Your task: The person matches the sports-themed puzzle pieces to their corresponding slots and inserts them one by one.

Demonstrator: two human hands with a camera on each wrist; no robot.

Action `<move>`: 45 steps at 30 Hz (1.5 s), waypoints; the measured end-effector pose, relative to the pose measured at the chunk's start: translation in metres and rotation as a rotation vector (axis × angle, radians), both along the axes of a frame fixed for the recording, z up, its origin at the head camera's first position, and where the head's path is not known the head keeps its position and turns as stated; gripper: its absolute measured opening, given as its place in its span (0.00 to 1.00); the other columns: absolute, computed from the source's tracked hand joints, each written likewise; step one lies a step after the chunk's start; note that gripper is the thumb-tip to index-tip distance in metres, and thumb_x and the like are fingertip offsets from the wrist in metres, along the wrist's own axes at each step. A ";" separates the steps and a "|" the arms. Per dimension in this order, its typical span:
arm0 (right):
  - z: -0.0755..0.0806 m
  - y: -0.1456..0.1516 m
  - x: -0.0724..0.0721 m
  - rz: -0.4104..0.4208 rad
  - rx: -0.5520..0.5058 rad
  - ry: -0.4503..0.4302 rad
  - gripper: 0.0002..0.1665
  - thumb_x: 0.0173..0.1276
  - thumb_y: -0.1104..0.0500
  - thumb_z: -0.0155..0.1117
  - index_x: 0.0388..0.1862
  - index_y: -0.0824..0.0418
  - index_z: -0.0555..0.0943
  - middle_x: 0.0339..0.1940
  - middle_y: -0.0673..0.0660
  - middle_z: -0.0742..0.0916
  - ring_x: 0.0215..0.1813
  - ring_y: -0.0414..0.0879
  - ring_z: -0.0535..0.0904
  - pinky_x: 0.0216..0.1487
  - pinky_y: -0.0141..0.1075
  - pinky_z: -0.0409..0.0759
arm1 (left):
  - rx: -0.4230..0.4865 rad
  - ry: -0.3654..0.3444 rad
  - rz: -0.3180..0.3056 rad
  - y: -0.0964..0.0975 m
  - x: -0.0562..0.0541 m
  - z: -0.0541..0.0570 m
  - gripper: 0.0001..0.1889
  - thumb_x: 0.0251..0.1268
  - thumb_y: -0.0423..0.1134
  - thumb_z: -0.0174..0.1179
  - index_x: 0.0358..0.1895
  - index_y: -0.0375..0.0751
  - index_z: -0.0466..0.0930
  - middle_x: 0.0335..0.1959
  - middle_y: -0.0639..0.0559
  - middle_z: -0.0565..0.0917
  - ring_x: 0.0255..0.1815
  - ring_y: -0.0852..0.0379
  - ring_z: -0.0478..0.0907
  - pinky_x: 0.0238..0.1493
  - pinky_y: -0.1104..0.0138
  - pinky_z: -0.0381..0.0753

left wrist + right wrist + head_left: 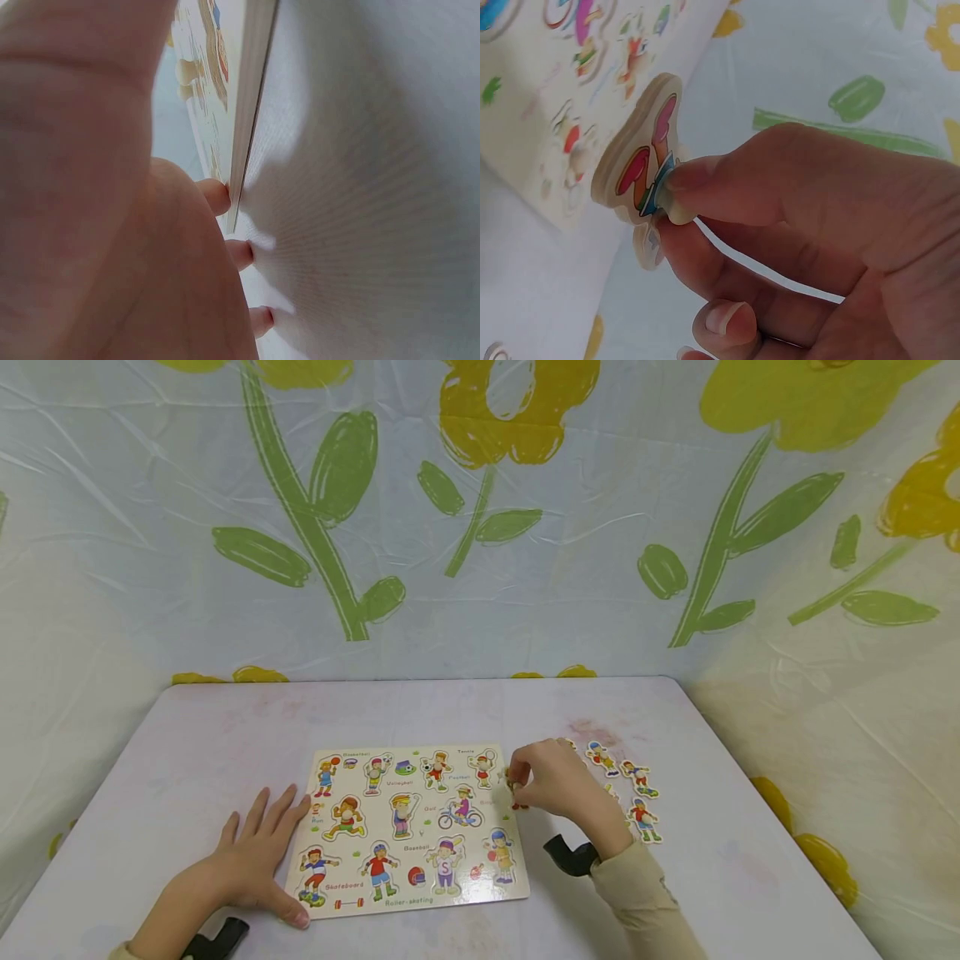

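Note:
A wooden knob puzzle board with sports figures lies flat on the table. My left hand rests with spread fingers at its left edge, the thumb at the near corner. In the left wrist view, a fingertip touches the board's side. My right hand is just off the board's right edge, above the table. In the right wrist view, its thumb and forefinger pinch a puzzle piece by its small knob. The piece is tilted on edge, showing pink shoes and blue clothing; its remainder is partly hidden by the fingers.
Several loose puzzle pieces lie right of the board, including a blue-capped figure, a skateboarder and a roller skater. Some are partly behind the right hand. A flower-patterned cloth stands behind the table and along its sides.

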State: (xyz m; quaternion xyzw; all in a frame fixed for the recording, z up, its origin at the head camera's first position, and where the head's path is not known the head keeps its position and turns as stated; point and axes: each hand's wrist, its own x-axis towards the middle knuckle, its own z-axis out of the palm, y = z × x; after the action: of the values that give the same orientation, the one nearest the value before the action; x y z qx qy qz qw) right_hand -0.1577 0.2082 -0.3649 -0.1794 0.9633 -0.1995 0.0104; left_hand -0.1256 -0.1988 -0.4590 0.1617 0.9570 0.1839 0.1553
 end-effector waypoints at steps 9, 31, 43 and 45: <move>0.010 -0.027 -0.014 0.056 0.043 0.031 0.08 0.48 0.62 0.77 0.23 0.53 0.84 0.21 0.42 0.82 0.27 0.40 0.73 0.41 0.41 0.73 | -0.012 -0.012 0.005 0.000 -0.001 0.000 0.82 0.09 0.74 0.77 0.77 0.34 0.49 0.78 0.30 0.42 0.75 0.24 0.29 0.62 0.25 0.26; 0.020 -0.088 -0.041 0.180 0.076 0.070 0.07 0.52 0.64 0.72 0.23 0.52 0.86 0.23 0.44 0.84 0.27 0.40 0.76 0.43 0.41 0.72 | -0.028 -0.002 -0.002 -0.001 0.000 0.002 0.81 0.10 0.75 0.77 0.77 0.34 0.49 0.78 0.29 0.42 0.75 0.24 0.29 0.62 0.24 0.29; 0.024 -0.128 -0.057 0.217 0.126 0.053 0.06 0.52 0.61 0.72 0.22 0.50 0.85 0.19 0.40 0.81 0.25 0.38 0.74 0.39 0.36 0.70 | 0.001 0.027 -0.012 -0.005 -0.002 -0.007 0.82 0.07 0.80 0.72 0.77 0.37 0.49 0.79 0.32 0.43 0.76 0.26 0.27 0.62 0.24 0.26; 0.025 -0.136 -0.059 0.219 0.133 0.052 0.06 0.52 0.61 0.72 0.22 0.50 0.85 0.18 0.39 0.80 0.25 0.38 0.74 0.40 0.36 0.70 | 0.011 0.026 -0.018 -0.004 -0.001 -0.005 0.82 0.08 0.79 0.73 0.77 0.36 0.49 0.79 0.31 0.43 0.76 0.25 0.28 0.61 0.24 0.27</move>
State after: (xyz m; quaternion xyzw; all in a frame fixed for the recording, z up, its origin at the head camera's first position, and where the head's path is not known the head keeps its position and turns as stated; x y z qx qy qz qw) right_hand -0.2168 0.0725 -0.3403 -0.2873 0.9490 -0.1281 0.0190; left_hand -0.1269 -0.2029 -0.4639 0.1735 0.9564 0.1858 0.1437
